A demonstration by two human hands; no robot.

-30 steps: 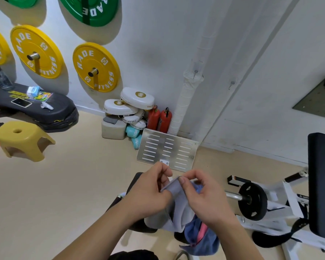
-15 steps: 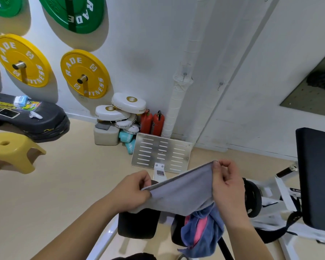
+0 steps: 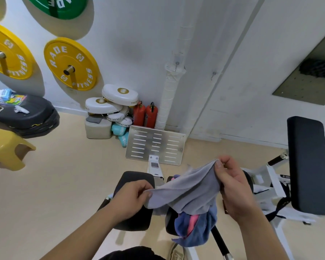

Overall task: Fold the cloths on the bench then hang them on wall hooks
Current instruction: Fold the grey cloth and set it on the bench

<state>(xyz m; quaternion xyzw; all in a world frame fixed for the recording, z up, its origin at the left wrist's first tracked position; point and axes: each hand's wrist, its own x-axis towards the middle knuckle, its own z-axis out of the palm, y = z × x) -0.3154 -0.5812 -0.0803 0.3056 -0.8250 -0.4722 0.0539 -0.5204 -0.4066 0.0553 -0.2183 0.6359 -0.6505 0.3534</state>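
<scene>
Two hands pinching a grey cloth [image 3: 191, 188] stretched in the air, left hand [image 3: 131, 197] on its lower corner, right hand [image 3: 233, 186] on its upper corner, blue and pink cloths [image 3: 193, 228] bunched beneath, over black bench pads [image 3: 133, 186].

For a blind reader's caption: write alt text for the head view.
Two bare hands, left hand and right hand, stretch a grey cloth between them above a bundle of blue and pink cloths. Yellow weight plates hang on the white wall behind.
</scene>
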